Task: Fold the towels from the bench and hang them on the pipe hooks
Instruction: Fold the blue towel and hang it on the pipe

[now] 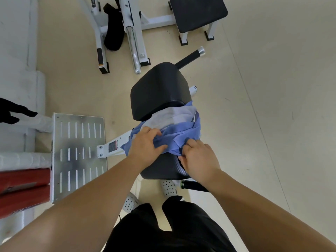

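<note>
Closest in, both hands are on the blue towel (181,138), which sits bunched up on the black padded tabletop (160,170). The left hand (145,144) has a fistful of its left side, fingers curled into a fold. The right hand (198,159) is just beside it, pinching the near right edge. A pale grey towel (174,115) lies crumpled right behind the blue one, touching it. There's a slotted metal plate (78,151) off to the left and another black bench (196,11) farther back.
</note>
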`<action>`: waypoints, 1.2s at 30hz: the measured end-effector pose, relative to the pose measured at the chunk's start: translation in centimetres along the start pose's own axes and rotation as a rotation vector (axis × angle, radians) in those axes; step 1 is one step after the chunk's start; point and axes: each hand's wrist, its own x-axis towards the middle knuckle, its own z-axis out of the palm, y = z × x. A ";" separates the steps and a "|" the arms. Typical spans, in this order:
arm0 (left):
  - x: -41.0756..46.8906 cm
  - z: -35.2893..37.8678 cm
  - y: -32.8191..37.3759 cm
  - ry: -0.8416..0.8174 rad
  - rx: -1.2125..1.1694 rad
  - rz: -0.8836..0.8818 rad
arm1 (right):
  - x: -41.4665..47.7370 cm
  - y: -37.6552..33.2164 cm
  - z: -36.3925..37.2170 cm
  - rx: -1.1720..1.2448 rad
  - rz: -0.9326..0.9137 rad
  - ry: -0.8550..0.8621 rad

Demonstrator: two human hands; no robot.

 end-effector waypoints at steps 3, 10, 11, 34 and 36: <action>0.0 0.5 0.4 -0.017 -0.022 -0.017 | -0.9 -0.3 0.1 0.136 0.103 -0.091; -0.4 0.4 1.2 0.003 0.045 -0.034 | -1.3 0.2 -0.8 0.317 0.513 -0.220; -0.5 0.4 1.2 0.004 0.044 -0.035 | -1.2 0.4 -1.0 0.320 0.533 -0.237; -3.6 -3.5 1.9 -0.037 0.054 -0.097 | 2.0 1.6 -3.7 0.141 0.060 0.066; -4.4 -4.9 2.0 -0.025 0.044 -0.131 | 1.9 1.6 -5.1 0.180 0.067 0.084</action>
